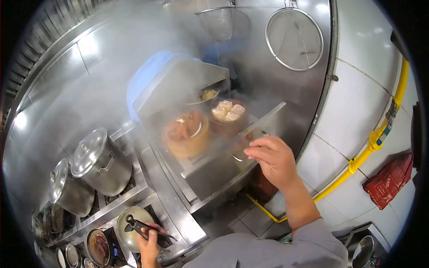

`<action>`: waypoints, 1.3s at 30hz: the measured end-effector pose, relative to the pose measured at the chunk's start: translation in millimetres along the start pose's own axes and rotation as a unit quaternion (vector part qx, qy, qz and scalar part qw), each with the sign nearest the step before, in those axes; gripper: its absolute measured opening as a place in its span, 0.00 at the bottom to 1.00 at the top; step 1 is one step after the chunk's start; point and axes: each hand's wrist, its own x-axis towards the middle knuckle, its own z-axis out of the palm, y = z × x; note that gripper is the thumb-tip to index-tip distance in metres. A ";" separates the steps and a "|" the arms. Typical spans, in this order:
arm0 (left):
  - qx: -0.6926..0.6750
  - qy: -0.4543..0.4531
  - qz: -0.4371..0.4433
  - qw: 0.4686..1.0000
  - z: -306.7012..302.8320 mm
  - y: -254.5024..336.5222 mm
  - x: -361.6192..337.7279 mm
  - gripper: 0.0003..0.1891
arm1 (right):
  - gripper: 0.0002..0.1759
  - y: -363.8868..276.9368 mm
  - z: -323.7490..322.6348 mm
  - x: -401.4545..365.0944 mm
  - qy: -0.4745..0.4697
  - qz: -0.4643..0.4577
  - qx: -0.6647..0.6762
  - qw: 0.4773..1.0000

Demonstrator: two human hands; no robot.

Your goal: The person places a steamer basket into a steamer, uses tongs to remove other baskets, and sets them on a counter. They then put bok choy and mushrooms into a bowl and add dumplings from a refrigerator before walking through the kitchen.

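Observation:
Black tongs (142,227) are gripped in my left hand (149,245), low in the view and overlapping a round pale lid (129,236) on the stove. My right hand (275,163) is half curled beside the front of a pulled-out steel steamer drawer (210,176), its fingertips close to the metal handle (237,156) and nothing visible in them. In the drawer, steam rises round a bamboo steamer basket (187,145) of reddish-brown food. Pale dumplings (228,110) fill a second basket beside it. A dish of yellowish food (208,94) sits further back, partly under the steel housing.
Two lidded steel pots (109,169) stand on the stove at left. A pan of brown sauce (99,245) is at lower left. Round strainers (294,39) hang on the back wall. A yellow pipe (363,156) and a red bag (389,181) are along the tiled wall.

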 end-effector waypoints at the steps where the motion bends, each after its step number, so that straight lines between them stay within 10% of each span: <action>1: -0.009 0.018 0.000 1.000 -2.1 0.3 0.7 0.20 | 0.09 1.3 7.1 3.5 0.005 0.020 0.006 1.000; 10: 0.035 -0.036 0.138 0.989 -4.0 25.7 27.3 0.17 | 0.05 53.0 119.5 59.6 0.089 -0.014 -0.046 0.995; 19: -0.032 -0.170 0.207 0.963 48.1 49.3 86.4 0.20 | 0.04 110.6 220.6 121.3 -0.027 0.047 -0.054 0.997; 23: -0.037 -0.231 0.221 0.947 85.3 33.8 106.5 0.18 | 0.13 111.7 233.1 78.0 0.087 0.025 -0.048 0.995; 24: -0.060 -0.248 0.194 0.947 103.6 29.6 106.2 0.16 | 0.20 92.5 212.0 50.9 -0.016 0.181 0.054 0.982; 25: -0.077 -0.295 0.184 0.934 117.4 22.5 107.4 0.16 | 0.25 88.1 202.5 3.3 -0.003 0.088 -0.070 0.994; 26: -0.056 -0.346 0.111 0.930 129.3 13.6 106.8 0.15 | 0.28 39.8 155.5 -22.8 -0.074 0.357 0.118 0.924; 27: -0.029 -0.396 0.044 0.917 145.7 7.2 106.6 0.13 | 0.24 69.1 179.3 -117.0 -0.002 0.100 -0.159 0.982; 28: 0.015 -0.449 0.008 0.893 166.8 7.0 102.8 0.13 | 0.18 46.7 142.5 -175.2 -0.236 0.250 -0.149 0.927; 29: 0.020 -0.513 0.025 0.858 192.0 2.9 98.7 0.12 | 0.13 45.1 131.3 -274.3 -0.268 0.250 -0.175 0.914; 33: 0.015 -0.602 0.219 0.768 307.8 14.5 53.9 0.13 | 0.15 -131.1 19.6 -506.4 -0.384 0.714 -0.213 0.546; 36: -0.208 -0.656 0.122 0.715 408.1 50.0 1.6 0.20 | 0.14 -266.8 -20.3 -641.7 -0.288 0.860 -0.265 0.327; 39: -0.331 -0.646 0.176 0.665 518.8 122.8 -51.2 0.18 | 0.22 -399.2 -33.0 -599.4 -0.105 0.918 -0.312 0.220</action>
